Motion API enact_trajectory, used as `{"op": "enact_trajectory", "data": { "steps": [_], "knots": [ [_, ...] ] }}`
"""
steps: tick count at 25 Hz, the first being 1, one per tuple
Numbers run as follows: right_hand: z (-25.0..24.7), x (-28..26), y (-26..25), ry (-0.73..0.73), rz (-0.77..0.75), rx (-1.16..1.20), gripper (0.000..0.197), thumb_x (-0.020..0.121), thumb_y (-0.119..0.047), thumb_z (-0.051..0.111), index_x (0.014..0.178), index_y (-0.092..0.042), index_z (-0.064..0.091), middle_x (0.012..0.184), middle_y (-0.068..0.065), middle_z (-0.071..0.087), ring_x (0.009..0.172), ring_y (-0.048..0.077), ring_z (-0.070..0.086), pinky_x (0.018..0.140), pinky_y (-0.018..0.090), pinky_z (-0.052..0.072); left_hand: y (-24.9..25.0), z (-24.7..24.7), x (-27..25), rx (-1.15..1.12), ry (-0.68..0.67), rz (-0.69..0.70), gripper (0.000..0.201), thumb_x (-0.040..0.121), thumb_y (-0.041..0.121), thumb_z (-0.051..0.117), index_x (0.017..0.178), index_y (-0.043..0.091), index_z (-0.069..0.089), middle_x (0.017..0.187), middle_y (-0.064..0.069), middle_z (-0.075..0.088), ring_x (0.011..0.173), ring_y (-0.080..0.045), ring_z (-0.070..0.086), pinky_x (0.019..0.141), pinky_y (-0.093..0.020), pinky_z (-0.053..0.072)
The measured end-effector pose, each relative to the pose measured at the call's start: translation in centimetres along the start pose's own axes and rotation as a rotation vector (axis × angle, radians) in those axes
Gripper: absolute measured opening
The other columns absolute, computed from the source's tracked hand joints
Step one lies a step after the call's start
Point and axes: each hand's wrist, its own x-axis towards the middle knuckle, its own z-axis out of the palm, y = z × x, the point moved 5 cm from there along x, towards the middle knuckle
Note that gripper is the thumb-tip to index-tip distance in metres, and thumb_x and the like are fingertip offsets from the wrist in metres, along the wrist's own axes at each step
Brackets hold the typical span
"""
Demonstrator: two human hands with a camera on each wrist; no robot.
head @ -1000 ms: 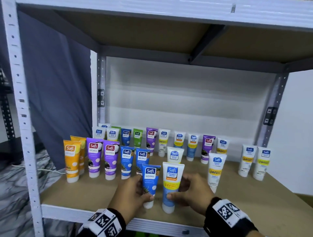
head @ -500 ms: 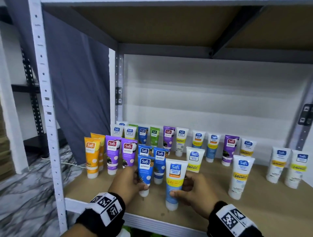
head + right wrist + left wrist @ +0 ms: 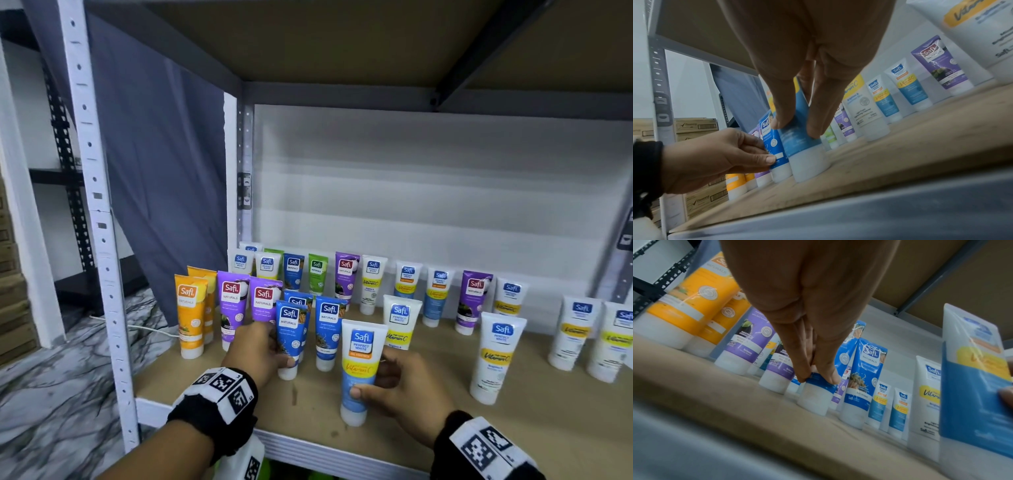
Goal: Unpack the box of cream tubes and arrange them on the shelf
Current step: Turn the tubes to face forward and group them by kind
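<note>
— Left grip [image 3: 257, 353]: what's in it?
— Thumb and fingers pinch the blue Naturals tube [image 3: 290, 337] low down, cap on the shelf [image 3: 534, 421], just in front of two more blue tubes [image 3: 327, 329].
— And the right grip [image 3: 404, 387]?
— Its fingers wrap the white-and-blue Perfect White tube [image 3: 359, 370], which stands upright on its cap near the shelf's front edge.
— Everything else?
— Orange tubes [image 3: 190, 315] and purple tubes [image 3: 233, 305] stand at left, white Vitamin C tubes [image 3: 496, 359] at right.
</note>
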Motion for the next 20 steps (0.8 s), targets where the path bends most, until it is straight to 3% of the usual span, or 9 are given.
{"op": "enact_trajectory", "data": {
  "steps": [7,15,20],
  "knots": [
    [-0.06,-0.07,-0.28,0.001,0.01,-0.01,0.032,0.068,-0.021,0.086,0.097,-0.021,0.071,0.091,-0.005,0.075,0.082,0.009,0.071,0.06,0.018,0.05,-0.11,0.22,0.44,0.004,0.005,0.004,0.041,0.065,0.021,0.086,0.103,0.019,0.07,0.09,0.008,0.071,0.079,-0.003,0.063,0.069,-0.017,0.046],
    [-0.01,-0.12,-0.3,-0.002,0.024,-0.007,0.033,0.068,-0.018,0.086,0.097,-0.02,0.071,0.09,-0.004,0.075,0.081,0.01,0.071,0.062,0.02,0.053,-0.29,0.33,0.64,0.017,0.003,0.009,0.045,0.065,0.024,0.087,0.105,0.02,0.069,0.092,0.009,0.072,0.082,-0.005,0.065,0.076,-0.024,0.054],
    [-0.07,-0.08,-0.14,0.008,0.025,-0.022,0.033,0.068,-0.02,0.087,0.097,-0.02,0.071,0.089,-0.003,0.075,0.08,0.011,0.071,0.062,0.02,0.052,0.02,0.22,0.47,0.034,-0.013,0.01,0.045,0.067,0.024,0.086,0.108,0.018,0.068,0.096,0.005,0.072,0.085,-0.008,0.065,0.076,-0.022,0.051]
  ]
}}
